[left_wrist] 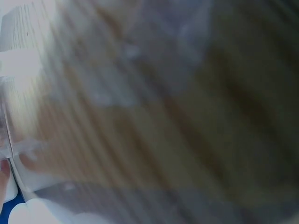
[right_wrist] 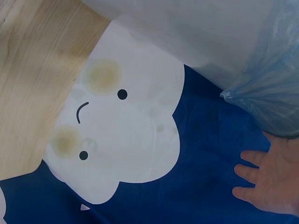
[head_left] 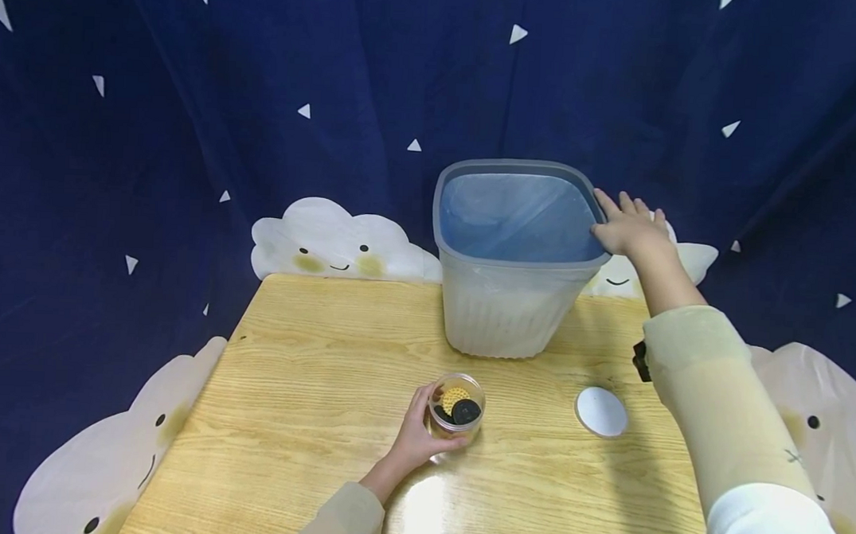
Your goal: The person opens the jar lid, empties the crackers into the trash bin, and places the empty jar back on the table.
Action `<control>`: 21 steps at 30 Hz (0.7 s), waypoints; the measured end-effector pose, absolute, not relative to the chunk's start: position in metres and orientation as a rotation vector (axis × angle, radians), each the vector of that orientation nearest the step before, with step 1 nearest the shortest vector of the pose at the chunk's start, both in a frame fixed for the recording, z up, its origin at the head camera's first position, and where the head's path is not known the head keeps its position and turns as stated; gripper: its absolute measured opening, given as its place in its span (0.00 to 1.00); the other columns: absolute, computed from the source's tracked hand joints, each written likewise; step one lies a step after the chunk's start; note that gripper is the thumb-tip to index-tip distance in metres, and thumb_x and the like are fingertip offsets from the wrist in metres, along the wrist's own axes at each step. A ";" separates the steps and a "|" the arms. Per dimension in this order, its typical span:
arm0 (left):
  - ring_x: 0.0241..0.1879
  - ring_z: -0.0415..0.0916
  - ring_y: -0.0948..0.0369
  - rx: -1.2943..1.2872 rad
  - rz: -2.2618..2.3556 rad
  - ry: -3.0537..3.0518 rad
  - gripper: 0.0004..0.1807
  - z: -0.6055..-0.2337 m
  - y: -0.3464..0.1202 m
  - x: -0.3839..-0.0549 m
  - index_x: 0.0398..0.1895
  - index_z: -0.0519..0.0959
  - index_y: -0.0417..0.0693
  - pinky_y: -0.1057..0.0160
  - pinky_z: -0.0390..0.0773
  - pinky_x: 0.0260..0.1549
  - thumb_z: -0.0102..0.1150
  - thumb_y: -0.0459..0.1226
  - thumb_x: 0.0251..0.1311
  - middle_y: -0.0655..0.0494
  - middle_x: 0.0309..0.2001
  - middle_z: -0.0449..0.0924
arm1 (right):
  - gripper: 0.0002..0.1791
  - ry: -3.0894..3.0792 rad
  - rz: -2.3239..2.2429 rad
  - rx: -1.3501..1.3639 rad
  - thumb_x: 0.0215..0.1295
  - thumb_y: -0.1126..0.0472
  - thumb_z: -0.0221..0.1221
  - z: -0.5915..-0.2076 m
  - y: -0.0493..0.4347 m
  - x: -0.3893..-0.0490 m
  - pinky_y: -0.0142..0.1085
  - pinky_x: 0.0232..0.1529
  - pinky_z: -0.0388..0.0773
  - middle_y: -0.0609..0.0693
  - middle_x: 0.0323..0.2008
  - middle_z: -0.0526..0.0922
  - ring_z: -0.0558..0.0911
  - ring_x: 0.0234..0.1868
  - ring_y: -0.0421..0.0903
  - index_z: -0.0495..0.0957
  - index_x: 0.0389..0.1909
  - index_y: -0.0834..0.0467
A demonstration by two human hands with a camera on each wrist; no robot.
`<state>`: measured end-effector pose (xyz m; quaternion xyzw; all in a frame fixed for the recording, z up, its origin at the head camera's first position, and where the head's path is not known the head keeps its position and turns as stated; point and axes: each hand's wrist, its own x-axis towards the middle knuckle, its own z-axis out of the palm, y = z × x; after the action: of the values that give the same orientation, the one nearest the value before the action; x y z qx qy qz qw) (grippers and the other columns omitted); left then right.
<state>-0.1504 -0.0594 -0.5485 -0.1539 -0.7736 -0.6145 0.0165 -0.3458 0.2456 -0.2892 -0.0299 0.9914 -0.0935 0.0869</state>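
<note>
In the head view my left hand (head_left: 418, 440) grips a small clear jar (head_left: 454, 435) from its left side, thumb along the near side. Looking down into it, I see a yellow textured disc (head_left: 455, 397) and black round pieces (head_left: 466, 412). My right hand (head_left: 626, 228) touches the right rim of a translucent bin (head_left: 508, 310) with a grey-blue rim, its fingers spread and fairly straight. A bluish plastic bag (right_wrist: 275, 74) appears outside the bin in the right wrist view, just above the hand (right_wrist: 275, 177). The left wrist view is blurred and mostly shows wood grain.
A round white lid (head_left: 602, 412) lies on the wooden table (head_left: 308, 373), right of the jar. The bin stands near the table's back edge. Behind hangs a dark blue curtain (head_left: 379, 74) with white triangles; smiling cloud shapes (head_left: 336, 243) border the table.
</note>
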 end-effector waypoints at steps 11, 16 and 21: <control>0.55 0.62 0.47 -0.470 -1.943 -2.397 0.48 -0.548 -0.061 -0.151 0.62 0.60 0.37 0.47 0.62 0.60 0.75 0.31 0.33 0.39 0.53 0.64 | 0.36 2.954 -0.279 -0.096 0.69 0.50 0.34 -0.289 0.245 -0.346 0.62 0.63 0.26 0.69 0.67 0.29 0.32 0.67 0.68 0.28 0.70 0.54; 0.55 0.63 0.49 -0.444 -1.926 -2.405 0.46 -0.547 -0.061 -0.151 0.60 0.63 0.42 0.51 0.66 0.58 0.76 0.32 0.33 0.38 0.53 0.64 | 0.36 2.951 -0.277 -0.094 0.69 0.49 0.34 -0.290 0.245 -0.347 0.62 0.63 0.25 0.69 0.67 0.29 0.32 0.67 0.68 0.28 0.70 0.54; 0.54 0.64 0.49 -0.445 -1.888 -2.401 0.46 -0.547 -0.062 -0.152 0.60 0.63 0.38 0.59 0.68 0.54 0.76 0.33 0.32 0.39 0.52 0.65 | 0.36 2.959 -0.276 -0.089 0.69 0.50 0.35 -0.291 0.244 -0.349 0.62 0.63 0.26 0.69 0.68 0.30 0.33 0.67 0.68 0.29 0.71 0.54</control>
<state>-0.1518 -0.0623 -0.5467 -0.1440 -0.7776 -0.6115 0.0277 -0.3486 0.2441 -0.2907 -0.0299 0.9917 -0.0924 0.0843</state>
